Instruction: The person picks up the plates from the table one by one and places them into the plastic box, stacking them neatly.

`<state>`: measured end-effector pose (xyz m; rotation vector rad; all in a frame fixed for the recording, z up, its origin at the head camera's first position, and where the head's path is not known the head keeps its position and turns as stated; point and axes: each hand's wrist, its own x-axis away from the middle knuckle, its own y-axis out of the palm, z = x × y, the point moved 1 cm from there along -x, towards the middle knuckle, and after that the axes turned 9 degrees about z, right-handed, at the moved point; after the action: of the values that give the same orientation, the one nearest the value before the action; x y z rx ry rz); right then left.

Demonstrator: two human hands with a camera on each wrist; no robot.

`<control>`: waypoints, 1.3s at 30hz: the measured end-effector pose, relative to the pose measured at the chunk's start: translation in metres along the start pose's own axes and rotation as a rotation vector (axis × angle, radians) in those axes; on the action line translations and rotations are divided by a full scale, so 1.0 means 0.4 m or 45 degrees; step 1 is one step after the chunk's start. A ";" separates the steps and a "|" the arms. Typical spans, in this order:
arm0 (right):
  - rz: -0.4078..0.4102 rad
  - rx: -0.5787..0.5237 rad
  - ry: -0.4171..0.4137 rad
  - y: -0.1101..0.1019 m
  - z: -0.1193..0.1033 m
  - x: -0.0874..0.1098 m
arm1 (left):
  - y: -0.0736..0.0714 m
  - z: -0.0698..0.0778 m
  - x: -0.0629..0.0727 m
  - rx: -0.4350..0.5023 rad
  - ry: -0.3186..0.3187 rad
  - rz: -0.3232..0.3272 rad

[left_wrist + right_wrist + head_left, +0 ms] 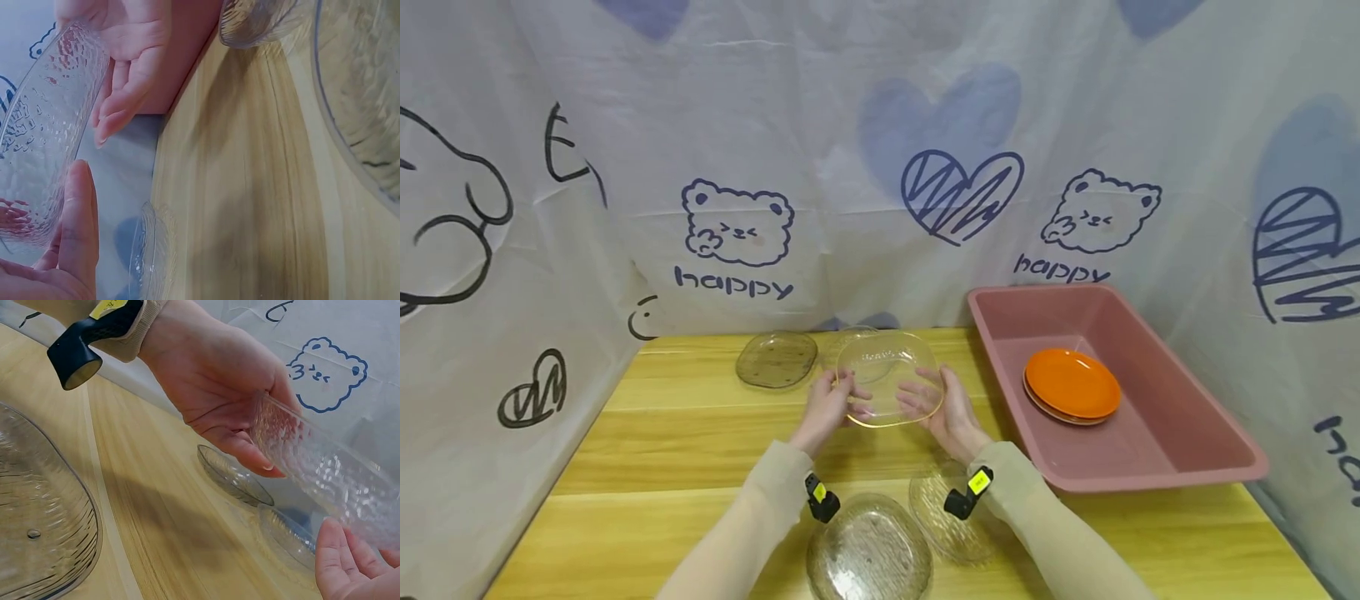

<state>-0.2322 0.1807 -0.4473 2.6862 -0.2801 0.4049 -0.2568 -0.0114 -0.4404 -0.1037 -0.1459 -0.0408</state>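
Both my hands hold up a clear, gold-rimmed plate (891, 412) with dimpled sides, above the table. My left hand (829, 407) grips its left side and my right hand (953, 414) its right side, the fingers showing through the clear plastic from beneath. In the left wrist view the left hand (72, 250) is low and the right hand (134, 47) is at the top. From the right wrist, the left hand (219, 381) appears above and the right hand (353, 565) at the lower right, with the plate's textured side (331, 469) between them.
A smoky plate (777, 360) lies at the back left, beside a clear plate (842, 340). Nearer me are a ribbed smoky dish (868, 550) and a clear ribbed plate (947, 525), partly under my right wrist. Stacked orange plates (1071, 383) sit in the pink bin (1195, 417) at right.
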 end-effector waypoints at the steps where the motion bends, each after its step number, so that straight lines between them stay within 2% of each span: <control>1: 0.001 -0.013 0.001 -0.001 0.000 0.001 | 0.002 -0.001 0.001 -0.005 0.004 -0.004; 5: 0.011 -0.023 0.009 -0.004 0.000 0.004 | 0.008 -0.004 0.006 -0.017 0.011 -0.018; 14: 0.051 0.059 0.014 -0.013 0.003 0.002 | 0.018 -0.010 0.009 -0.010 -0.003 -0.062; 23: 0.078 0.086 0.030 -0.011 0.004 0.004 | 0.024 -0.009 0.013 0.042 -0.003 -0.080; 39: 0.126 0.145 0.040 0.000 -0.026 0.010 | 0.010 -0.019 0.009 0.033 -0.017 -0.106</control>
<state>-0.2310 0.1844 -0.4371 2.7818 -0.3928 0.5058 -0.2520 -0.0084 -0.4478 -0.0718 -0.1638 -0.1213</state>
